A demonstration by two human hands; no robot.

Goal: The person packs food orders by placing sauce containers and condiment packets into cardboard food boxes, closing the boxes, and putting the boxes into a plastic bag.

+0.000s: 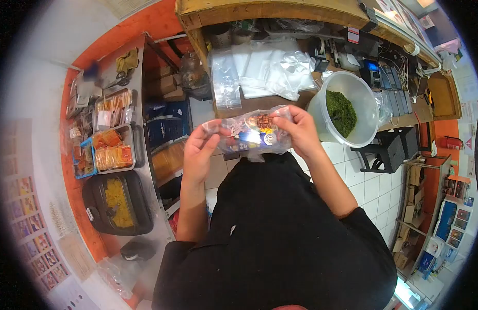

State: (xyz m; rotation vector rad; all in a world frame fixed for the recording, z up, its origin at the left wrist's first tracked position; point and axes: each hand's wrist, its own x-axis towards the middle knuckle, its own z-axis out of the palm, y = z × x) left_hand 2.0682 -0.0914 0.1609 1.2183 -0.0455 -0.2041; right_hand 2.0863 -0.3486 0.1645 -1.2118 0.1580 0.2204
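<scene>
A clear plastic packet with a printed blue label (252, 135) is stretched between my two hands, in front of my black shirt. My left hand (201, 144) pinches its left end between thumb and fingers. On the other side, my right hand (300, 129) grips the upper right corner, with the thumb on top. Brown and yellow patches show near the packet's top right; whether these are print or contents I cannot tell. Light glares off its middle. Just beyond my hands, a stack of clear plastic bags (270, 67) lies on the wooden table.
A translucent bucket (370, 111) holding chopped greens (341, 113) stands to the right. On the left counter are a tray of orange packets (114, 150) and a dark container (91, 201) with yellow food. A black stool (386, 150) stands on the tiled floor.
</scene>
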